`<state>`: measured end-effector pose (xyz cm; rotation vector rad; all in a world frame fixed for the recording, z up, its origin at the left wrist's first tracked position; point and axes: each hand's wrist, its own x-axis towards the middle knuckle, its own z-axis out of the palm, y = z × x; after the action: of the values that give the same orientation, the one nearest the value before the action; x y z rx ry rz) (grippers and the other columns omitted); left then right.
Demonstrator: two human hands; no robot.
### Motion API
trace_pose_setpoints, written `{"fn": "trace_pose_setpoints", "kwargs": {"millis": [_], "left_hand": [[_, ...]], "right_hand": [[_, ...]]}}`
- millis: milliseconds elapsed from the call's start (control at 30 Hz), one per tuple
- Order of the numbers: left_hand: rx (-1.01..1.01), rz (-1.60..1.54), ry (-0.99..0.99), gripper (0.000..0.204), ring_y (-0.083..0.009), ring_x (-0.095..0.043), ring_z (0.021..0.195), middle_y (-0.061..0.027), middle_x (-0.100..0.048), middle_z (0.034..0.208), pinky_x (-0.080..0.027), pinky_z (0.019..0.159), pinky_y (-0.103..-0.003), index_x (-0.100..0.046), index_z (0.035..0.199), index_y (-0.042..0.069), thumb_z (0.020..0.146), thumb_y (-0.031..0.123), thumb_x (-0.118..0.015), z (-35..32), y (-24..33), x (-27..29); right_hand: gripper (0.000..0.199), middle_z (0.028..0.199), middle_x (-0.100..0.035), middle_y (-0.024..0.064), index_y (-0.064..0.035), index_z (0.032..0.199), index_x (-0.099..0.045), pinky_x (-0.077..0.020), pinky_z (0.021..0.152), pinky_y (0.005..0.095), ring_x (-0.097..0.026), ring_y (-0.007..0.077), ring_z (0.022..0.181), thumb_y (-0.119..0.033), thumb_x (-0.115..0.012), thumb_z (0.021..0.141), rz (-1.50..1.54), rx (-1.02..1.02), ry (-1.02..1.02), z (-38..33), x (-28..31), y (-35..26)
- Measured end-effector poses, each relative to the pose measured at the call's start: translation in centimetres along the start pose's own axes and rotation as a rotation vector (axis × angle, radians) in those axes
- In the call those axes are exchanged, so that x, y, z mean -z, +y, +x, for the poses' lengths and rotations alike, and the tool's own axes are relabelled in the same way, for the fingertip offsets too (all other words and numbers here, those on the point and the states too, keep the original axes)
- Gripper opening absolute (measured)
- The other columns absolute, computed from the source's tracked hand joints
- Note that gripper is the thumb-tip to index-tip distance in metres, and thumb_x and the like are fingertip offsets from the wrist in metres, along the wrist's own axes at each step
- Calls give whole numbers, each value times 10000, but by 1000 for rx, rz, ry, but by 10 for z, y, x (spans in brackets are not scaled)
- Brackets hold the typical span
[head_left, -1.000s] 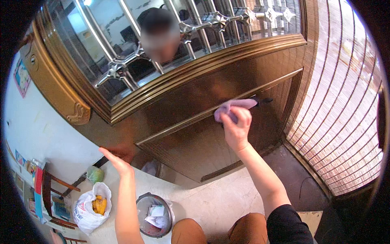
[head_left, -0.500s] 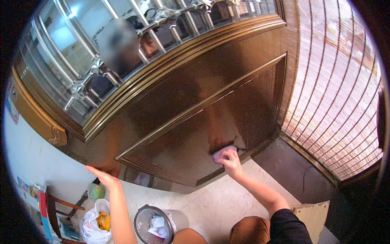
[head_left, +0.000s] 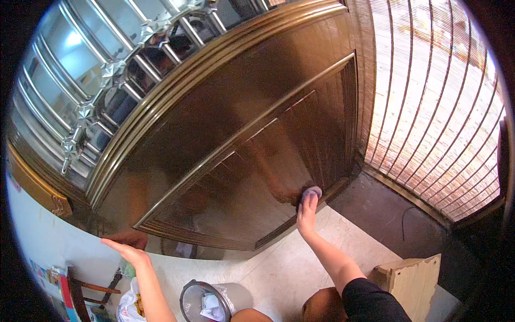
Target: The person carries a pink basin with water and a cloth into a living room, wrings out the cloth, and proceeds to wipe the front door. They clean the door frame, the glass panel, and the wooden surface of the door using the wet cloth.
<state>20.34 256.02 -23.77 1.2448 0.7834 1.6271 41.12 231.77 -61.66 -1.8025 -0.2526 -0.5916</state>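
Note:
My right hand presses a folded light purple cloth against the lower right part of a glossy dark brown door with a raised panel. The arm is stretched forward, and its reflection shows in the shiny surface. Beside the door's lower left edge, my left hand is held out flat, fingers straight, with nothing in it. I cannot tell whether its fingertips touch the door.
Silver bars cross the door's upper glass. A slatted blind covers the right side. Below are a lined grey bin, a white plastic bag, a wooden chair and a small wooden stool.
My right hand has slid the cloth right and slightly up toward the panel's lower right corner. My left hand sits lower and further left in view as the whole view has shifted.

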Motion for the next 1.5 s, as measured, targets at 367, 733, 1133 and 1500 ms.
{"fn": "trace_pose_setpoints", "kwargs": {"millis": [367,733,1133,1500], "left_hand": [[-63,-7,-11,916,-257,-193,1299,-101,-124,1444,-173,1054,-382,-106,1397,66,781,696,-358,-6,-1,2],[48,2,1,897,-258,-294,1237,-92,-222,1408,-252,1002,-417,-160,1395,131,756,735,-340,-17,7,-3],[20,-9,11,866,-253,-340,1205,-98,-273,1379,-301,981,-385,-216,1369,77,783,702,-344,7,-5,14],[-13,9,-28,867,-279,-309,1226,-97,-238,1395,-268,999,-439,-176,1386,121,774,714,-338,-16,7,-3]], "right_hand": [[415,1370,-303,167,-56,1207,-496,-136,1046,446,-243,354,1280,-40,-519,793,79,311,161,157,71,-170],[510,1436,-170,130,-74,1364,-256,-94,1069,355,-117,289,1333,-83,-390,872,296,-312,197,0,-9,88],[338,1381,-287,150,-109,1147,-562,-124,1037,470,-176,354,1298,-179,-515,820,149,341,118,155,68,-106],[477,1330,-340,114,-29,1283,-385,-254,1022,332,-398,256,1180,17,-432,811,508,-605,200,43,31,127]]}}
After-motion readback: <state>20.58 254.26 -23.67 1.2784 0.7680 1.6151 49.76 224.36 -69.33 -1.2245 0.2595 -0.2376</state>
